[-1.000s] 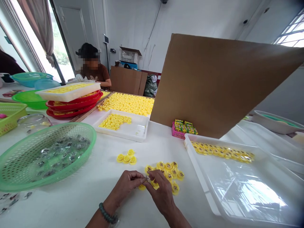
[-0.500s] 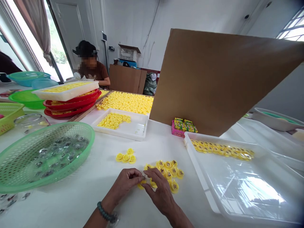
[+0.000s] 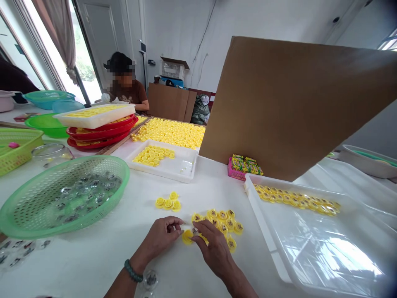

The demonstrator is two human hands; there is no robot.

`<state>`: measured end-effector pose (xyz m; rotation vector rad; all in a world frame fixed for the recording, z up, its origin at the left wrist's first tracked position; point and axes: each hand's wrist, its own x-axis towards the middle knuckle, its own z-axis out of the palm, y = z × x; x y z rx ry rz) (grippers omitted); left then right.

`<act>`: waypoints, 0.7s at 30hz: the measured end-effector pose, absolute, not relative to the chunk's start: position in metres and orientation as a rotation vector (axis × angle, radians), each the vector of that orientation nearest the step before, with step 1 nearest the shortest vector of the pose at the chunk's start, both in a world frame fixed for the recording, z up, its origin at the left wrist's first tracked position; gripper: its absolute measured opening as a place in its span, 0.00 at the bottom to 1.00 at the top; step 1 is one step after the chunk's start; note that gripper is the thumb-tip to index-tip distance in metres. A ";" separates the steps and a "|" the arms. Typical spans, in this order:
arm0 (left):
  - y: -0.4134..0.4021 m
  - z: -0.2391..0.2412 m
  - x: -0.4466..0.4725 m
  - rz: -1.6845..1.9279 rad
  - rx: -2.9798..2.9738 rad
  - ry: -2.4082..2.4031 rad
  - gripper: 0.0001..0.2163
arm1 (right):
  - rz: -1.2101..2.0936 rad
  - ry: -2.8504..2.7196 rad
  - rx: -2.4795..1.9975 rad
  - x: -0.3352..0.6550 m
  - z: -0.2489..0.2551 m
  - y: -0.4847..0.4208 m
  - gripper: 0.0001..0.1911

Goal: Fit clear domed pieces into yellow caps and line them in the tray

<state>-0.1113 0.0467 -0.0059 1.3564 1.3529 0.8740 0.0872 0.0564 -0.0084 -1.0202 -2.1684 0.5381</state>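
Right hand (image 3: 214, 246) pinches a disc (image 3: 195, 230) — left hand (image 3: 159, 236), grip unclear — between green basket (image 3: 40, 186) and white tray (image 3: 307, 244), cardboard (image 3: 288, 107) beyond.

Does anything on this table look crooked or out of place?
A little: the white tray on the stacked red plates looks askew, sticking out past their left side. A few clear discs lie loose by the bracelet, while many sit in the green basket.
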 end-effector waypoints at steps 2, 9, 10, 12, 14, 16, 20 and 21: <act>0.046 -0.010 -0.113 0.808 1.418 1.384 0.14 | 0.529 -2.246 -1.009 0.088 -0.007 0.057 0.15; 0.047 -0.015 -0.102 0.767 1.564 1.420 0.13 | 0.435 -2.468 -1.055 0.076 -0.003 0.056 0.12; 0.047 -0.015 -0.100 0.766 1.558 1.424 0.14 | 0.413 -2.477 -1.057 0.075 -0.003 0.056 0.11; 0.048 -0.014 -0.099 0.768 1.539 1.423 0.14 | 0.359 -2.495 -1.058 0.074 -0.005 0.058 0.09; 0.048 -0.015 -0.097 0.768 1.502 1.427 0.14 | 0.304 -2.533 -1.047 0.073 -0.007 0.062 0.06; 0.049 -0.018 -0.096 0.765 1.442 1.436 0.14 | 0.256 -2.580 -1.047 0.071 -0.007 0.066 0.04; 0.051 -0.022 -0.096 0.749 1.249 1.394 0.12 | 0.177 -2.683 -1.051 0.064 0.000 0.073 0.08; 0.051 -0.023 -0.096 0.751 1.189 1.362 0.11 | 0.164 -2.706 -1.048 0.062 0.002 0.074 0.09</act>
